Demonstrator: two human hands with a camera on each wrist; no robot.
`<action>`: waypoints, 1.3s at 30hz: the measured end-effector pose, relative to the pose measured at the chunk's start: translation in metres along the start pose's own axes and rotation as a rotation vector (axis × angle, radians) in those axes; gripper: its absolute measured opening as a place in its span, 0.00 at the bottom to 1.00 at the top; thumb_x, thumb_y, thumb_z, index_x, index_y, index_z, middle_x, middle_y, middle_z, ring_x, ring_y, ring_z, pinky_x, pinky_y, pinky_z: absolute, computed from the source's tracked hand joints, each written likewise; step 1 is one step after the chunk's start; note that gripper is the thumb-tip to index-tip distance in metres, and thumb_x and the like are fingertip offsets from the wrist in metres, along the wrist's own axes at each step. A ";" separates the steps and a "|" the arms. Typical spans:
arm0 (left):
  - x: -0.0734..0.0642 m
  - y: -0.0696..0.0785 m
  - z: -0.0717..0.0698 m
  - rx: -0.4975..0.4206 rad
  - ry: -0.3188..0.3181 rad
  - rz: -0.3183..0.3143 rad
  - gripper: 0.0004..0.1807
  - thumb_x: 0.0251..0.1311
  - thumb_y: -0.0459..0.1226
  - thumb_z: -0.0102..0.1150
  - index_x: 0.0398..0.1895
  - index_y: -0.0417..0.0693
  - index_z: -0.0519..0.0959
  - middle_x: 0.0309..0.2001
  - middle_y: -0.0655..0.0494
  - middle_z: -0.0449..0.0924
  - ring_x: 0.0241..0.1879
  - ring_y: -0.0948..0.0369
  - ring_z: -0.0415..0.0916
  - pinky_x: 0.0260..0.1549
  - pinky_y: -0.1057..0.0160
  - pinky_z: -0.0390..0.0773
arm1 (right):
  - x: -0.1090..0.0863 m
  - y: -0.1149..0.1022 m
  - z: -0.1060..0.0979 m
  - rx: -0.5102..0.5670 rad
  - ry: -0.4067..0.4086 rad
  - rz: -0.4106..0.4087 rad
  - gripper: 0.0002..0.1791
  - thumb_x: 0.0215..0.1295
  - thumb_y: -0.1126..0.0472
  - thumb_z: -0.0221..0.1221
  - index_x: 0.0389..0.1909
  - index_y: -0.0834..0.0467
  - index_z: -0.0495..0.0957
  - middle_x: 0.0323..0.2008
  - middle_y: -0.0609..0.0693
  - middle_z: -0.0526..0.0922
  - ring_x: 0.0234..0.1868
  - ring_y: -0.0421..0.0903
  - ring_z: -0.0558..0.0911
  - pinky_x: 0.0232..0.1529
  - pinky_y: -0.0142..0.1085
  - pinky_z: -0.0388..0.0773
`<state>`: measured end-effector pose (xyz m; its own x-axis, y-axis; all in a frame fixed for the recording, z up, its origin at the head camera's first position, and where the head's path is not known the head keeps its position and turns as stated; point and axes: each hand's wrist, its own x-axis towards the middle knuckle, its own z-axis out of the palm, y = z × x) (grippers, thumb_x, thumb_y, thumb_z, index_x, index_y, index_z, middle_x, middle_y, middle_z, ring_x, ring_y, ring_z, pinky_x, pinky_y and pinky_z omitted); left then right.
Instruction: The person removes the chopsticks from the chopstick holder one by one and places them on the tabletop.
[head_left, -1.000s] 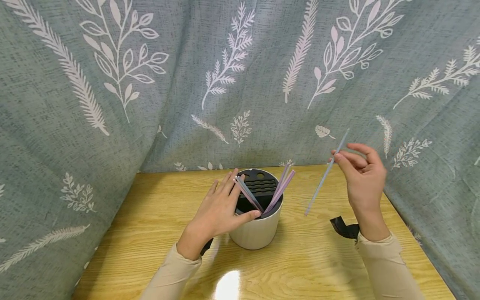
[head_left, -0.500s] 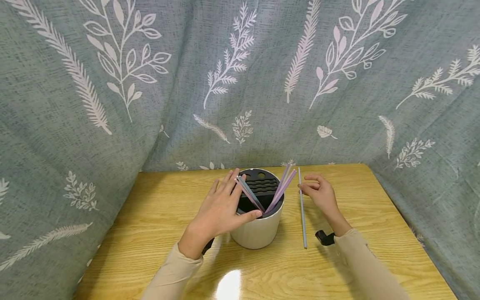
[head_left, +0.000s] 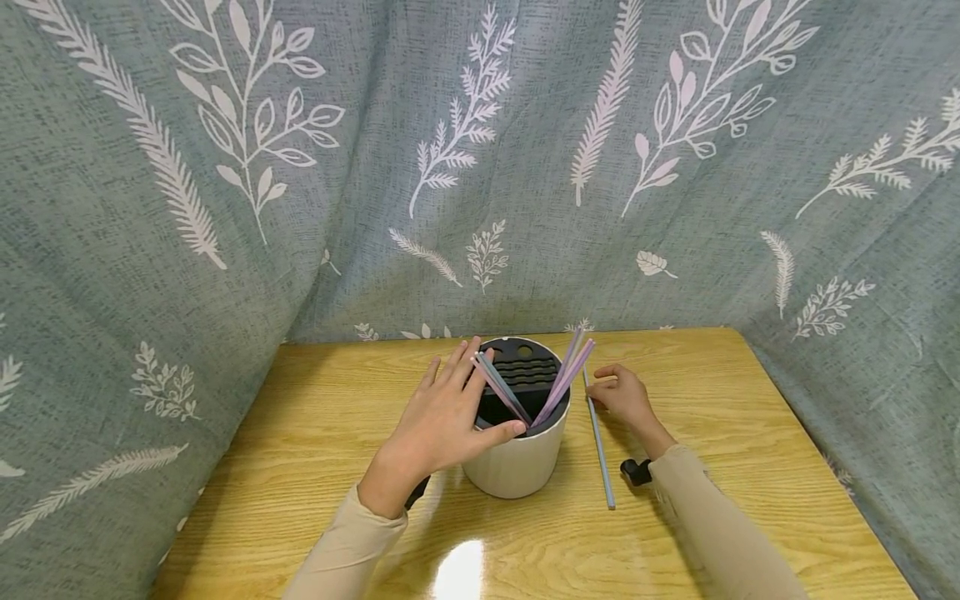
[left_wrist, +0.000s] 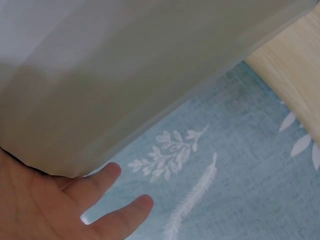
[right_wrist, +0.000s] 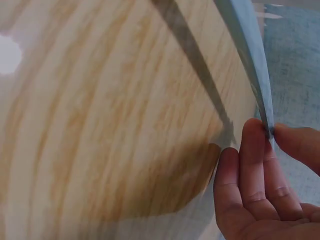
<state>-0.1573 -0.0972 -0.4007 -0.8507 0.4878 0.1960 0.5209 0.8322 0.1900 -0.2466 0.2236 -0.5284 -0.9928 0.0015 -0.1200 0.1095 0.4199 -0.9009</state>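
A white round pen holder (head_left: 516, 467) with a black slotted insert stands on the table. Several slim pink, purple and grey-blue straws (head_left: 567, 379) lean out of its front compartment to both sides. My left hand (head_left: 431, 425) rests on its left rim, fingers spread and straight; in the left wrist view the holder's pale wall (left_wrist: 125, 75) fills the upper part. Just right of the holder, my right hand (head_left: 624, 402) pinches a thin light-blue straw (head_left: 602, 454) between thumb and fingertips. The right wrist view shows this pinch on the straw (right_wrist: 250, 50) close up.
The wooden table (head_left: 322, 467) meets a green-grey leaf-print curtain (head_left: 375, 167) at its back and along both sides. A black wrist mount (head_left: 636, 472) sits at my right wrist, close above the table.
My right hand has lowered and moved left with the light-blue straw, from high at the right to beside the pen holder. My left hand has stayed on the rim.
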 end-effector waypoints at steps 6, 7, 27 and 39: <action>0.000 0.000 0.000 0.001 0.004 0.001 0.59 0.58 0.79 0.33 0.81 0.47 0.48 0.80 0.45 0.40 0.78 0.51 0.40 0.70 0.41 0.49 | 0.001 0.000 0.001 -0.042 0.007 -0.020 0.19 0.65 0.67 0.64 0.53 0.70 0.74 0.37 0.61 0.87 0.32 0.48 0.86 0.34 0.38 0.83; 0.000 0.000 0.000 0.001 0.005 0.003 0.59 0.58 0.79 0.33 0.81 0.47 0.48 0.80 0.45 0.40 0.78 0.50 0.40 0.70 0.41 0.49 | 0.001 0.000 0.002 -0.054 0.009 -0.029 0.19 0.65 0.67 0.64 0.53 0.71 0.74 0.36 0.61 0.87 0.31 0.48 0.86 0.33 0.38 0.83; -0.001 0.002 -0.001 -0.023 0.000 0.006 0.59 0.59 0.78 0.34 0.81 0.47 0.48 0.80 0.44 0.42 0.77 0.50 0.42 0.70 0.40 0.51 | -0.024 -0.024 -0.005 -0.163 0.108 -0.167 0.19 0.68 0.63 0.64 0.56 0.66 0.76 0.42 0.59 0.86 0.41 0.55 0.85 0.41 0.47 0.82; -0.001 0.002 -0.002 -0.035 -0.008 -0.004 0.59 0.59 0.78 0.36 0.81 0.47 0.47 0.80 0.44 0.41 0.77 0.50 0.41 0.70 0.41 0.50 | -0.087 -0.092 -0.014 0.299 0.130 -0.509 0.16 0.66 0.71 0.64 0.53 0.69 0.77 0.41 0.59 0.86 0.40 0.41 0.86 0.45 0.30 0.80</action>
<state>-0.1549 -0.0966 -0.3990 -0.8534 0.4863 0.1878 0.5192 0.8248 0.2240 -0.1705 0.1971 -0.4294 -0.9198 -0.0138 0.3923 -0.3908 0.1242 -0.9120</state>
